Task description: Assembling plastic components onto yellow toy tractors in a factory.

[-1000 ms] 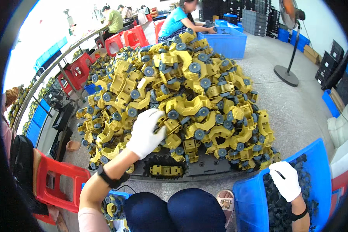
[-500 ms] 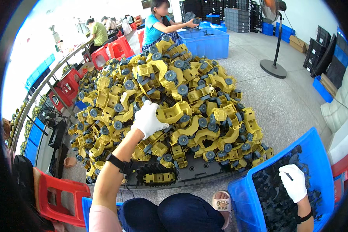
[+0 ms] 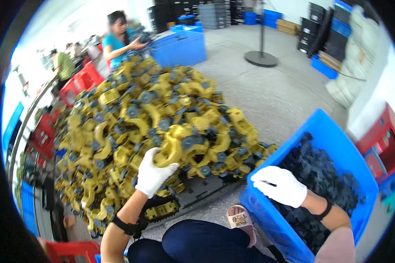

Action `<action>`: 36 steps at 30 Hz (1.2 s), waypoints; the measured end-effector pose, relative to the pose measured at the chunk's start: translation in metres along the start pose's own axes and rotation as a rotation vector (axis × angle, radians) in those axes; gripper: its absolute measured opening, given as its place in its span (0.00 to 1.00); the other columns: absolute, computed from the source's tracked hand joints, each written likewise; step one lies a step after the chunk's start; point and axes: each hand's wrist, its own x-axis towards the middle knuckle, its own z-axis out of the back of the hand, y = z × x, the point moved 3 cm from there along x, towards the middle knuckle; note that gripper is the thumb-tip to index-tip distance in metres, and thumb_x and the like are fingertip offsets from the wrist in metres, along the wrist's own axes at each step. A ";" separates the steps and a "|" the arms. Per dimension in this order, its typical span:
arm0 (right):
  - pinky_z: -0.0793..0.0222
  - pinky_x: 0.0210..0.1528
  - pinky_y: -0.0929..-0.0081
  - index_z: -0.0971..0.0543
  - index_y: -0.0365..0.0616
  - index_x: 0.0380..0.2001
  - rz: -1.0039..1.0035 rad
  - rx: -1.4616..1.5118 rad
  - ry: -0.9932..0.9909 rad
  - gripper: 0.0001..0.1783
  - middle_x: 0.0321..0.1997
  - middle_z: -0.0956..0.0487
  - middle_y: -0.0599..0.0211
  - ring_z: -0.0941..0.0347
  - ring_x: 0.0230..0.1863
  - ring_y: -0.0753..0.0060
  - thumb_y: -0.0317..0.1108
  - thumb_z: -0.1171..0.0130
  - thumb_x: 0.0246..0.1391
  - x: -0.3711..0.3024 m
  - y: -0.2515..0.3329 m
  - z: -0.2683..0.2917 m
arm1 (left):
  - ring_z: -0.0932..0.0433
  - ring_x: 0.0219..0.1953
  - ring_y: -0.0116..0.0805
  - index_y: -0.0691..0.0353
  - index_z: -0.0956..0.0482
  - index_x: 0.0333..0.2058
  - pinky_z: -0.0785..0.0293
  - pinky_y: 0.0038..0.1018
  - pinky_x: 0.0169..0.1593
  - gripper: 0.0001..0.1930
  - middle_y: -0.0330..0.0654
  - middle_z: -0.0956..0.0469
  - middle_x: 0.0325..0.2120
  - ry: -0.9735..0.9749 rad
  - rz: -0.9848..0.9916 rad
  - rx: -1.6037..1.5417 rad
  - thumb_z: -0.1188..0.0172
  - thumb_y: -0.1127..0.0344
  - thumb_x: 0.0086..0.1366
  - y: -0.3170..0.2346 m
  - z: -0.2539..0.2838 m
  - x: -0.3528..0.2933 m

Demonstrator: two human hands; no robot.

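A huge heap of yellow plastic toy parts [image 3: 162, 109] with grey-blue wheels fills the middle of your view, too many to count, piled on the floor ahead of your knees. To your right stands one large blue bin [image 3: 338, 131] filled with small dark parts [image 3: 324, 175], also beyond counting. A second blue bin [image 3: 180, 48] sits far behind the heap, beside a person in a teal shirt [image 3: 114, 41].

Your left forearm rises from the lower edge, a dark band at the wrist, and reaches up into the near edge of the heap. Your left hand [image 3: 152, 175], in a white glove, is closed around one yellow part [image 3: 173, 147], which sits just above your fingers, touching the pile.

Your right hand [image 3: 280, 186], also white-gloved, rests low over the near corner of the large bin, on the dark parts. Its fingers are loosely curled; you cannot tell whether it grips anything. Both hands are well apart.
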 end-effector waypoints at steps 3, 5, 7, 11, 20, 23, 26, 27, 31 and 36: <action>0.25 0.38 0.69 0.20 0.40 0.40 -0.084 0.080 -0.057 0.11 0.39 0.20 0.59 0.21 0.35 0.65 0.35 0.41 0.58 -0.005 -0.008 0.015 | 0.24 0.46 0.31 0.68 0.29 0.54 0.28 0.28 0.50 0.30 0.46 0.22 0.44 0.091 0.180 -0.465 0.31 0.63 0.55 0.006 -0.002 -0.005; 0.25 0.34 0.71 0.20 0.39 0.39 -0.255 0.107 -0.204 0.10 0.36 0.21 0.60 0.22 0.32 0.70 0.34 0.42 0.59 -0.024 -0.018 0.046 | 0.24 0.40 0.31 0.68 0.32 0.56 0.29 0.24 0.46 0.27 0.44 0.23 0.38 0.264 0.255 -0.861 0.40 0.69 0.58 -0.007 0.013 -0.014; 0.25 0.35 0.70 0.20 0.40 0.40 -0.332 -0.163 -0.395 0.11 0.37 0.21 0.59 0.22 0.34 0.69 0.35 0.43 0.59 -0.046 -0.052 0.081 | 0.25 0.47 0.31 0.63 0.31 0.56 0.27 0.29 0.48 0.27 0.40 0.24 0.42 0.283 0.180 -1.061 0.43 0.57 0.60 -0.018 0.009 -0.025; 0.29 0.51 0.61 0.19 0.42 0.42 -0.722 -0.536 -0.483 0.16 0.44 0.20 0.51 0.25 0.47 0.50 0.41 0.43 0.56 -0.156 -0.151 0.149 | 0.26 0.47 0.40 0.63 0.38 0.59 0.26 0.38 0.43 0.44 0.40 0.27 0.42 0.415 0.207 -1.256 0.24 0.53 0.48 -0.037 -0.018 -0.038; 0.31 0.55 0.58 0.20 0.41 0.45 -1.126 -0.581 -0.330 0.30 0.49 0.22 0.45 0.26 0.51 0.45 0.56 0.41 0.50 -0.209 -0.266 0.090 | 0.21 0.36 0.44 0.68 0.32 0.55 0.20 0.44 0.37 0.37 0.45 0.25 0.30 0.755 0.546 -1.296 0.50 0.36 0.64 -0.066 -0.071 -0.049; 0.29 0.52 0.59 0.20 0.42 0.44 -1.288 -0.581 -0.229 0.34 0.47 0.20 0.48 0.24 0.50 0.47 0.61 0.36 0.43 -0.194 -0.298 0.074 | 0.21 0.45 0.49 0.65 0.34 0.57 0.24 0.55 0.52 0.32 0.45 0.25 0.36 0.855 0.580 -1.444 0.33 0.58 0.57 -0.060 -0.072 -0.057; 0.28 0.51 0.60 0.19 0.42 0.39 -1.108 -0.417 -0.443 0.29 0.44 0.19 0.49 0.23 0.47 0.48 0.53 0.29 0.39 -0.192 -0.275 0.073 | 0.21 0.42 0.46 0.63 0.32 0.53 0.26 0.50 0.53 0.34 0.42 0.25 0.36 0.885 0.514 -1.261 0.27 0.68 0.48 -0.053 -0.074 -0.064; 0.28 0.50 0.60 0.20 0.40 0.40 -1.059 -0.302 -0.536 0.29 0.41 0.19 0.51 0.23 0.46 0.46 0.47 0.26 0.36 -0.189 -0.253 0.077 | 0.22 0.43 0.38 0.62 0.31 0.52 0.23 0.39 0.50 0.32 0.40 0.24 0.38 0.895 0.550 -1.124 0.26 0.70 0.48 -0.063 -0.069 -0.064; 0.26 0.33 0.73 0.26 0.41 0.47 -0.837 0.066 -0.591 0.26 0.33 0.20 0.64 0.23 0.29 0.75 0.36 0.28 0.45 -0.148 -0.169 0.073 | 0.21 0.42 0.35 0.63 0.29 0.51 0.23 0.32 0.48 0.31 0.42 0.22 0.39 0.923 0.558 -1.143 0.26 0.69 0.48 -0.058 -0.076 -0.069; 0.29 0.22 0.81 0.31 0.42 0.54 -0.712 0.328 -0.417 0.34 0.34 0.21 0.65 0.26 0.24 0.82 0.29 0.27 0.44 -0.077 -0.061 0.053 | 0.24 0.51 0.39 0.69 0.35 0.60 0.26 0.37 0.55 0.37 0.52 0.26 0.52 1.086 0.453 -1.064 0.31 0.66 0.52 -0.064 -0.073 -0.069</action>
